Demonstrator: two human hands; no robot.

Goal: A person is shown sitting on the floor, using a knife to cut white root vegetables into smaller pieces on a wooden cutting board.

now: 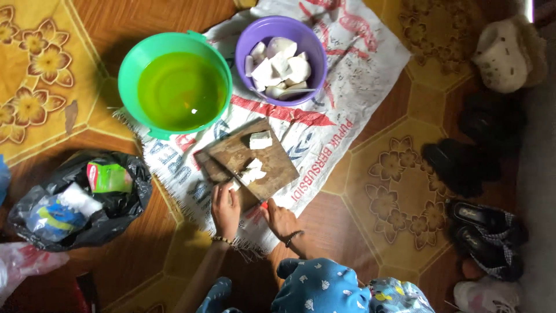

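Purple bowl [282, 58] beyond cutting board [249, 161] holds many cut white chunks [278, 66]; a few pieces [253, 172] remain on board. Left hand [225, 207] steadies a piece; right hand [280, 219] grasps a knife handle [264, 205], grip partly hidden.

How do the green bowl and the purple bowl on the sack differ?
The green bowl looks wider than the purple bowl. The green bowl holds only clear liquid, while the purple bowl is piled with white chunks. The green bowl sits at the left, partly off the printed sack; the purple bowl sits fully on it. Both are round plastic bowls, upright, beyond the wooden cutting board.
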